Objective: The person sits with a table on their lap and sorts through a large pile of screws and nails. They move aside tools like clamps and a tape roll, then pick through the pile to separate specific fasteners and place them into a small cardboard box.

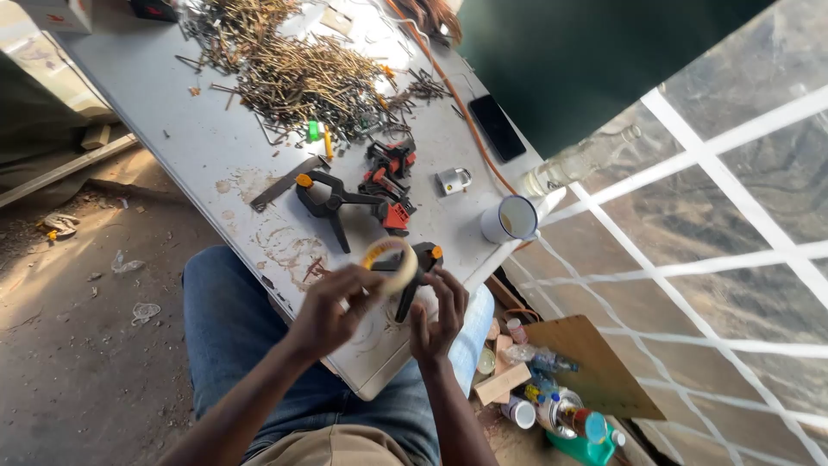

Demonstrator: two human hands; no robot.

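Two bare hands meet just above the near edge of a white worktable, where a seated person in jeans holds up a roll of pale tape. The left hand pinches the roll's near rim between thumb and curled fingers, so the ring stands on edge, its open centre facing the camera. The right hand is raised just beside the roll, fingers loosely spread and fingertips at its lower right side; whether they grip it cannot be told. Behind the roll lies a black spring clamp with orange tips, then red-and-black clamps, a white mug and a padlock. Farther back sprawls a heap of brassy screws, beside a dark phone.
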